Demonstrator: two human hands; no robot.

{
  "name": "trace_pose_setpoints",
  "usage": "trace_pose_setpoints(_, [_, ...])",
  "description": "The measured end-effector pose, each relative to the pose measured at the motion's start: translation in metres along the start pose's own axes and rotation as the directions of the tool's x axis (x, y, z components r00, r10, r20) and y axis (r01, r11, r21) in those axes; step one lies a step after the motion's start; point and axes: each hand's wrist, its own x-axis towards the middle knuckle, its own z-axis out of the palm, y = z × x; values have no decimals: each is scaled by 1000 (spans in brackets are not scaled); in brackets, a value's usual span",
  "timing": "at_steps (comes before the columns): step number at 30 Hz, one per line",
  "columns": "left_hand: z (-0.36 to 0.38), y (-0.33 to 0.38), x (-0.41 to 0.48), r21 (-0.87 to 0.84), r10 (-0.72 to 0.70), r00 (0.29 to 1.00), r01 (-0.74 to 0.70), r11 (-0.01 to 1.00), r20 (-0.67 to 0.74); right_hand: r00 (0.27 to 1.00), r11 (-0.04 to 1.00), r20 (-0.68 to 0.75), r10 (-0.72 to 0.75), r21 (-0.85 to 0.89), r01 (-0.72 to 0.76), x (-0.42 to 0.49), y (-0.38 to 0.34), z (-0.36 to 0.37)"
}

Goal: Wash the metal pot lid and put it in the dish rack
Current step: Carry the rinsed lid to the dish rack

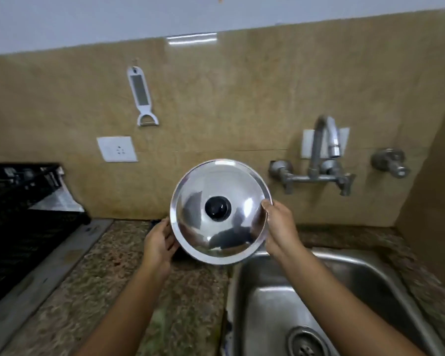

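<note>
Gripping metal lid (220,211) w/ both hands over speckled granite counter (108,273), steel sink (344,268) beside.

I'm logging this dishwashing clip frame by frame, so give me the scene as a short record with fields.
held item: metal pot lid, domed side with black knob facing the camera
left hand: grip on the lid's left rim
right hand: grip on the lid's right rim
lid position: raised above the counter, beside the sink's left edge
sink: steel, lower right, drain visible
tap: on the wall, no water seen running
dish rack: black, far left
wall: peeler hanging, socket below it
</note>
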Motion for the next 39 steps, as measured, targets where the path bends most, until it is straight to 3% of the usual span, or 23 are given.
trace_pose_setpoints(4, [-83,65,31,-47,50,999,-50,998,13,988,982,5,154,109,-153,-3,36,104])
trace_pose_setpoints(8, [-165,124,73,71,127,986,-120,990,-106,984,974,33,173,145,-176,-2,65,198])
trace_pose_setpoints(12, [-238,185,107,175,200,972,-177,968,-124,986,978,63,153,135,-160,0,82,296])
trace_pose_setpoints(19, [-336,264,160,237,297,934,-249,939,-197,986,996,168,3,84,-17,7,99,461])
trace_pose_setpoints(26, [-406,295,209,250,269,932,-208,946,-242,966,987,204,-161,6,163,41,141,581])
trace_pose_setpoints(39, [-447,300,251,131,228,919,-195,972,-322,889,898,307,-340,-176,404,113,212,698])
